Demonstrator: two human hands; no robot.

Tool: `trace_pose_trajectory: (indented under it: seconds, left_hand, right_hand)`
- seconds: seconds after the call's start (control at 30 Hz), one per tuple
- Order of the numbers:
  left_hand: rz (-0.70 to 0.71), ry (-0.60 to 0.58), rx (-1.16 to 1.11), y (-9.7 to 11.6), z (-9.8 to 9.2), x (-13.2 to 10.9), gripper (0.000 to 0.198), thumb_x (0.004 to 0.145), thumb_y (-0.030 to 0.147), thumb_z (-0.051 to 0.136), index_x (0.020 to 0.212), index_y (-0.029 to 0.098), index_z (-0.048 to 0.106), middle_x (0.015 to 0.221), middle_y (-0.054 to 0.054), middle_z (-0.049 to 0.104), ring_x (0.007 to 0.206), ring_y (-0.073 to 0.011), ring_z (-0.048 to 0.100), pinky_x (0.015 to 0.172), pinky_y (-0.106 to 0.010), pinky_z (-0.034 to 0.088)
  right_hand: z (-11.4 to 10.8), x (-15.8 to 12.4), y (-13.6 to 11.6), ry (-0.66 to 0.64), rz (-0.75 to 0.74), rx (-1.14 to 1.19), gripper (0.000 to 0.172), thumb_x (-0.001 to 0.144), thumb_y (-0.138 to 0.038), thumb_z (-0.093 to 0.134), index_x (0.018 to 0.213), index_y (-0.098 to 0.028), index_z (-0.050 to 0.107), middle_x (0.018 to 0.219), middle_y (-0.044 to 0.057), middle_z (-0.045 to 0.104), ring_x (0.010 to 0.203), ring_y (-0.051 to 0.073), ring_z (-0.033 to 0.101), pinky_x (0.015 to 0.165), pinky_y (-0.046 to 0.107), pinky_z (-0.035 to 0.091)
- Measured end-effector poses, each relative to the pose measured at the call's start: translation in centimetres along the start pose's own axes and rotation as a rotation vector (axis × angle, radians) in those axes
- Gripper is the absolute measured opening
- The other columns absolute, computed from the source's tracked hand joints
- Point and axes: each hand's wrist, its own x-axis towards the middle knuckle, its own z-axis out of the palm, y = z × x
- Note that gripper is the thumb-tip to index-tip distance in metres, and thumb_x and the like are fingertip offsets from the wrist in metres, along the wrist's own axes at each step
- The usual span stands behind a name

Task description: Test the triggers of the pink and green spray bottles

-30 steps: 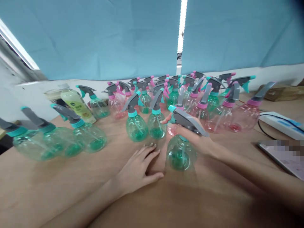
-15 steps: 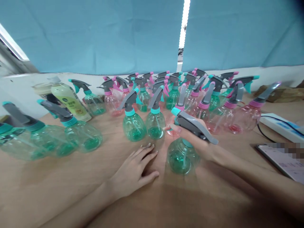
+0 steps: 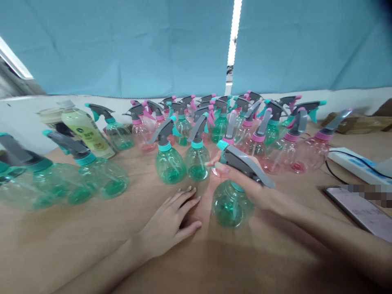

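My right hand (image 3: pixel 254 192) is closed round the neck of a green spray bottle (image 3: pixel 230 208) with a grey and teal trigger head. That bottle is upright, its nozzle facing away to the left; part of its neck and trigger is hidden by my fingers. My left hand (image 3: pixel 171 220) lies flat on the wooden table (image 3: pixel 128 228), fingers spread, holding nothing. Just beyond it stand two more green spray bottles, one at the left (image 3: pixel 170 166) and one beside it (image 3: pixel 197 165). A pink spray bottle (image 3: pixel 228 139) is partly covered behind my right hand.
Several green spray bottles (image 3: pixel 105 179) stand at the left, near a labelled yellow-green bottle (image 3: pixel 88 130). Behind, pink and green spray bottles crowd together, with a pink one (image 3: pixel 312 151) at the right end. A white power strip (image 3: pixel 352 165) and a phone (image 3: pixel 358 210) lie at right.
The whole view has shifted slightly, so things appear a little farther left. Both hands keep their poses, and the green spray bottle stays in my right hand.
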Motion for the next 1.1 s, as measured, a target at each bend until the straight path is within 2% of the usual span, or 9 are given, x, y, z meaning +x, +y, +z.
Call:
trace_pose_trajectory:
  seconds: [0.1, 0.23, 0.43, 0.83, 1.1]
  left_hand:
    - [0.003, 0.01, 0.0, -0.08, 0.08, -0.05, 0.055, 0.093, 0.05, 0.052, 0.139, 0.02, 0.05, 0.147, -0.013, 0.048, 0.135, -0.0315, 0.045, 0.11, -0.052, 0.039]
    - [0.012, 0.022, 0.009, -0.23, 0.28, -0.08, 0.054, 0.093, 0.049, 0.052, 0.14, 0.02, 0.049, 0.147, -0.012, 0.048, 0.135, -0.0306, 0.045, 0.11, -0.052, 0.039]
    - [0.015, 0.007, 0.037, -0.34, 0.38, -0.09, 0.056, 0.095, 0.049, 0.049, 0.14, 0.017, 0.048, 0.148, -0.013, 0.047, 0.137, -0.0308, 0.043, 0.11, -0.053, 0.039]
    - [0.015, 0.012, 0.029, -0.42, 0.43, -0.08, 0.055, 0.095, 0.049, 0.049, 0.14, 0.017, 0.047, 0.148, -0.013, 0.047, 0.136, -0.0308, 0.044, 0.111, -0.053, 0.037]
    - [0.008, -0.001, 0.08, -0.46, 0.52, -0.03, 0.054, 0.097, 0.052, 0.045, 0.141, 0.02, 0.046, 0.149, -0.011, 0.046, 0.137, -0.0273, 0.042, 0.112, -0.048, 0.038]
  right_hand:
    - [0.26, -0.15, 0.17, 0.028, 0.023, 0.031, 0.008, 0.09, -0.035, 0.058, 0.091, -0.027, 0.06, 0.07, -0.003, 0.055, 0.064, 0.016, 0.055, 0.063, 0.031, 0.044]
    - [0.34, -0.32, 0.45, 0.022, 0.036, 0.025, 0.013, 0.091, -0.037, 0.056, 0.098, -0.029, 0.063, 0.059, -0.005, 0.052, 0.059, 0.017, 0.055, 0.059, 0.033, 0.044]
    - [0.31, -0.24, 0.36, 0.021, 0.043, 0.055, 0.01, 0.09, -0.035, 0.056, 0.095, -0.028, 0.061, 0.055, -0.006, 0.046, 0.056, 0.016, 0.052, 0.059, 0.033, 0.043]
    - [0.23, -0.21, 0.37, 0.018, 0.006, 0.074, 0.009, 0.091, -0.031, 0.056, 0.096, -0.025, 0.06, 0.061, -0.006, 0.047, 0.057, 0.014, 0.049, 0.065, 0.033, 0.044]
    - [0.33, -0.24, 0.82, 0.017, -0.04, 0.089, 0.008, 0.091, -0.03, 0.057, 0.094, -0.024, 0.059, 0.065, -0.006, 0.048, 0.055, 0.012, 0.043, 0.064, 0.031, 0.041]
